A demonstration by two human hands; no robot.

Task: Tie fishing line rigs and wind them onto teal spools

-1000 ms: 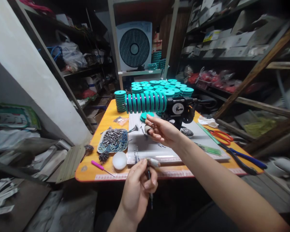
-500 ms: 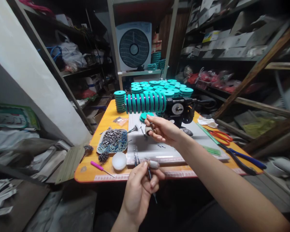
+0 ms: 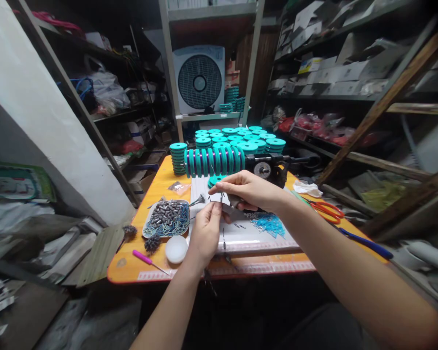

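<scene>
My left hand (image 3: 207,228) is closed, thumb and finger pinched on a thin dark strand that hangs down below it. Just above and to the right, my right hand (image 3: 243,190) pinches at the upper end of the strand; what lies in its fingers is too small to make out. Behind both hands is a row of teal spools (image 3: 215,162) on a black machine (image 3: 264,168). Left of them, a white tray (image 3: 144,228) holds grey metal pieces and blue-green bits. Small bright blue pieces (image 3: 269,225) lie right of my hands on a white board (image 3: 253,241).
A round white container (image 3: 176,249) and a magenta-handled tool (image 3: 142,257) are at the front left. Red-handled scissors (image 3: 326,210) and blue-handled pliers (image 3: 368,244) lie right. Stacked teal spools (image 3: 177,158) and a box fan (image 3: 199,80) stand behind.
My left hand has risen to meet my right hand, and the strand has come up with it. The blue pieces on the board have come into view. The camera view has shifted slightly.
</scene>
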